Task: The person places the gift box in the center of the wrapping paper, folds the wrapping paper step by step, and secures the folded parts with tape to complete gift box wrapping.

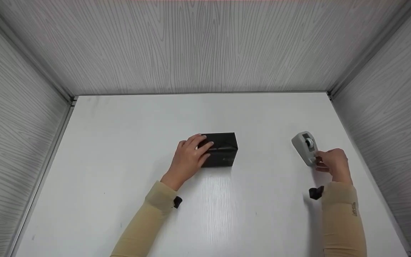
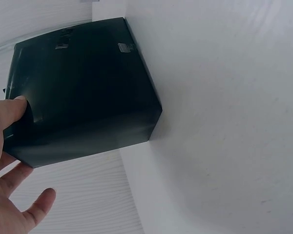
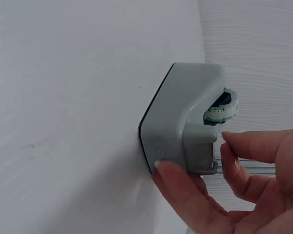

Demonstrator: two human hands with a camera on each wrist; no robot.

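A black wrapped box [image 1: 219,151] lies on the white table, with small clear tape pieces [image 2: 124,48] on one face. My left hand [image 1: 187,159] grips its left end, the thumb on one face and other fingers at the opposite edge. At the right stands a grey tape dispenser [image 1: 302,148] holding a tape roll [image 3: 222,109]. My right hand [image 1: 334,162] is at the dispenser's cutter end, where thumb and a fingertip pinch together at the tape end. Another finger of that hand touches the dispenser's side in the right wrist view.
The white tabletop [image 1: 120,135] is enclosed by grey wood-grain panels at the back [image 1: 198,46], left and right. The dispenser stands near the right panel [image 1: 387,107]. A dark wrist camera [image 1: 316,192] shows on the right forearm.
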